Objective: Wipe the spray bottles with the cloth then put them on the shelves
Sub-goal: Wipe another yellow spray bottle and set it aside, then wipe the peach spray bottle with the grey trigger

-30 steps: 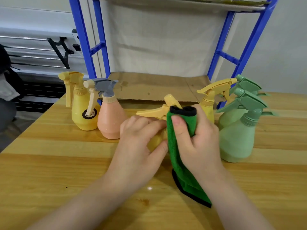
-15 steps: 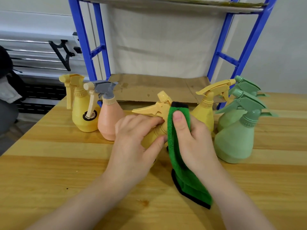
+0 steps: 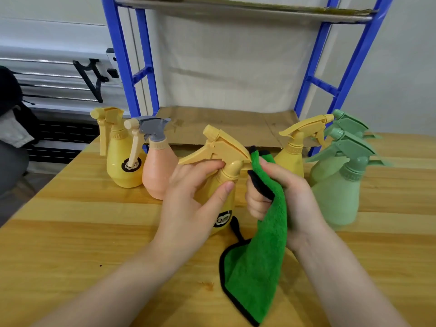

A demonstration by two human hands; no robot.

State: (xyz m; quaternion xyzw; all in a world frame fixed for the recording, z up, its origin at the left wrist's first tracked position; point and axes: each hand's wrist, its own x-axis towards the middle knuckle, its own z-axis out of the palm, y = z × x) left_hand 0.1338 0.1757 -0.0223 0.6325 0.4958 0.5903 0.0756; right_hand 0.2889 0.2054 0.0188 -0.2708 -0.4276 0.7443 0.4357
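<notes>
The left hand (image 3: pixel 188 204) grasps a yellow spray bottle (image 3: pixel 224 185) by its neck, tilted over the bench (image 3: pixel 70 232); the right hand (image 3: pixel 283 197) clutches a green cloth (image 3: pixel 264 244) (black-edged) just beside the trigger head. Five other bottles stand behind, before the blue shelves (image 3: pixel 236 128).

Both forearms are bare up to the bottom edge of the view, with no sleeve showing behind the fingers. The left hand (image 3: pixel 188 204) and right hand (image 3: pixel 290 199) are ungloved, with short, plain nails at the fingertips and nothing worn at either wrist.
</notes>
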